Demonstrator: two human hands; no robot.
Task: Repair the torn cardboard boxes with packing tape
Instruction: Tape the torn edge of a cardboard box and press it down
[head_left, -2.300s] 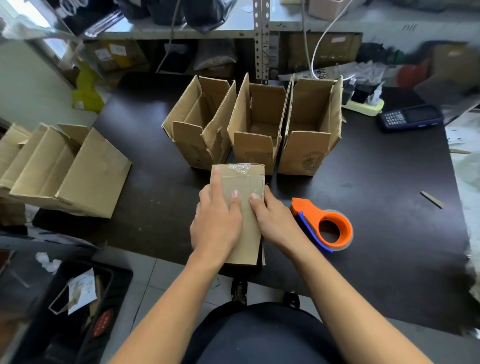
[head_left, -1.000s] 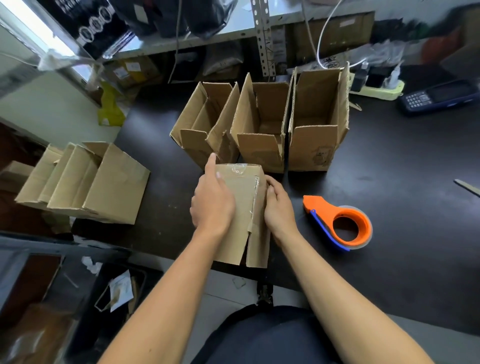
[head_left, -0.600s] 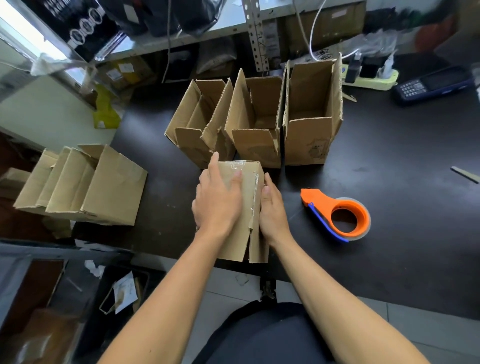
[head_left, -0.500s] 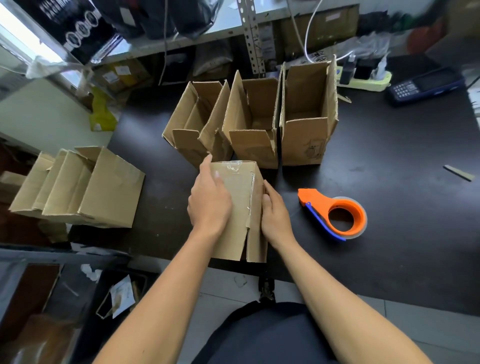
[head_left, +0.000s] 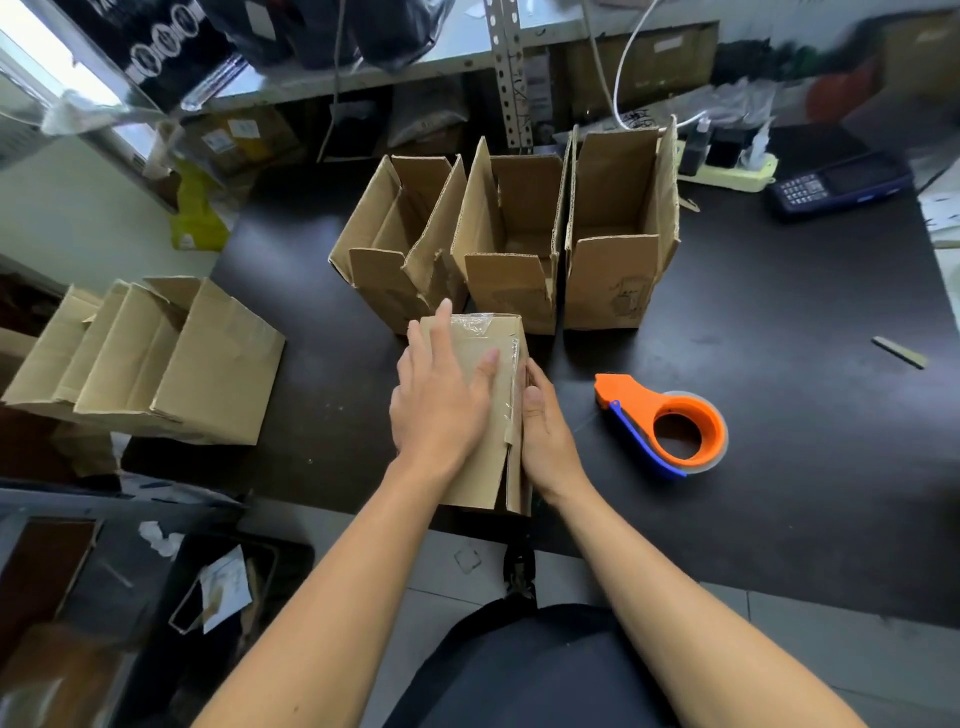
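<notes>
Left hand (head_left: 439, 400) lay flat, fingers straight, on taped box (head_left: 496, 415); right hand (head_left: 545, 431) pressed its right side; tape dispenser (head_left: 670, 428) lay just right, nearer that hand.

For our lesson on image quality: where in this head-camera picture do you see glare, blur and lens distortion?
Head view: glare blows out the window at top left; the top right corner beyond the handset is smeared; the wide lens bows the table; the tape on the box glints.

We see a brown folded cardboard box (head_left: 485, 415) lying on the dark table, clear tape across it. Three open boxes (head_left: 511, 244) stand behind; an orange tape dispenser (head_left: 670, 423) lies right.
</notes>
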